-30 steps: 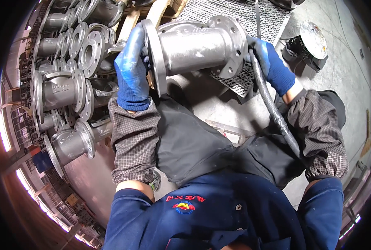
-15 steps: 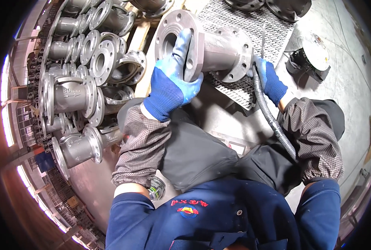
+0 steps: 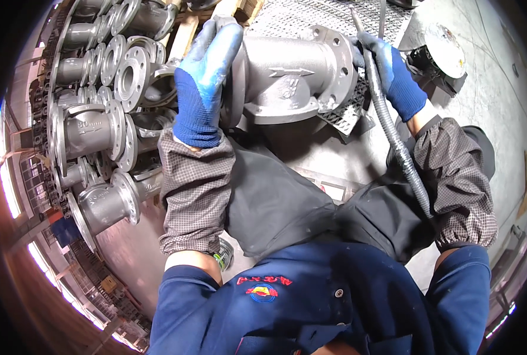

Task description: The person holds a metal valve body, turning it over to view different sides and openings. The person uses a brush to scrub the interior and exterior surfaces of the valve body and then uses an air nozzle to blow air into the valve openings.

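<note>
A grey cast-metal valve body (image 3: pixel 287 65) lies on its side in front of me, with a round flange at each end, a raised arrow on top and another flange on its near side. Against its left flange rests my left hand (image 3: pixel 207 77), in a blue glove, palm to the metal and fingers stretched upward; its thumb is hidden. At the right flange, my gloved right hand (image 3: pixel 393 74) closes around a ribbed silver flexible hose (image 3: pixel 396 142). The hose runs down beside my right forearm. A thin rod (image 3: pixel 356 21) sticks up beyond that hand.
Similar grey castings (image 3: pixel 89 133) are stacked in rows at the left, beside a wooden pallet (image 3: pixel 183 32). A textured metal plate (image 3: pixel 311 13) lies under and behind the valve body. At the right stands a dark drum-like object with a pale round top (image 3: pixel 444 50).
The valve body has turned, bringing its arrow and near-side flange into view, and shifted left. My left fingers have straightened from around the flange's edge. My right hand has risen with the hose.
</note>
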Motion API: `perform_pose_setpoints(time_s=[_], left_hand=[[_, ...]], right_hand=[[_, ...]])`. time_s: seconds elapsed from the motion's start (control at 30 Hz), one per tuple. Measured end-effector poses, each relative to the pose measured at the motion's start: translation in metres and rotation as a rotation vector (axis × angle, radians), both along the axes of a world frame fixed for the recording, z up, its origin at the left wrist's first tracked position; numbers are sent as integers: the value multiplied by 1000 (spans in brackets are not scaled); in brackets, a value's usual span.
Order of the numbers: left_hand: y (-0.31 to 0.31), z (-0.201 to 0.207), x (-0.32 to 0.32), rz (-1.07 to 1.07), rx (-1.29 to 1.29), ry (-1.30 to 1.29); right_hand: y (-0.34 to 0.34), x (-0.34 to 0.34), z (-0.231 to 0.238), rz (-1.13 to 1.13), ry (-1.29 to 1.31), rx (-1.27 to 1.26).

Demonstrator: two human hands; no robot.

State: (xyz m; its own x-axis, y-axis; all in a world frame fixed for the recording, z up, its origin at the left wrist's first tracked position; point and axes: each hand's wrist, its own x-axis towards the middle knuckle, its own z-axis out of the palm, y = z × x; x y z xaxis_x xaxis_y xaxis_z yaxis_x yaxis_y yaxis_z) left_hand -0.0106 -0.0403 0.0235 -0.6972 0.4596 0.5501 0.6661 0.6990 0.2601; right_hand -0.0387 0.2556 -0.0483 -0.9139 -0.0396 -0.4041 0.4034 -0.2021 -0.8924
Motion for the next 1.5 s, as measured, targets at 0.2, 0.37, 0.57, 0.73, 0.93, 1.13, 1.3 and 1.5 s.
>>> perform_pose_setpoints(time_s=[0.2, 0.37, 0.57, 0.73, 0.93, 1.13, 1.3, 1.5], left_hand=[[13, -12, -17, 27, -229, 135], [11, -13, -16, 58, -91, 137], [23, -14, -17, 157, -174, 137], [20, -17, -19, 187, 46, -20], [51, -10, -26, 189, 729, -450], [35, -20, -39, 100, 330, -128], [63, -4, -19, 119, 879, -612], [55, 3, -14, 64, 440, -295]], right_hand=[[9, 15, -22, 248, 233, 453], [8, 18, -22, 372, 600, 787], [13, 27, -24, 326, 496, 631], [6, 33, -4, 197, 224, 273], [42, 31, -12, 276, 457, 493], [48, 47, 36, 283, 6, 92], [51, 79, 44, 499, -46, 160], [53, 66, 54, 172, -72, 160]])
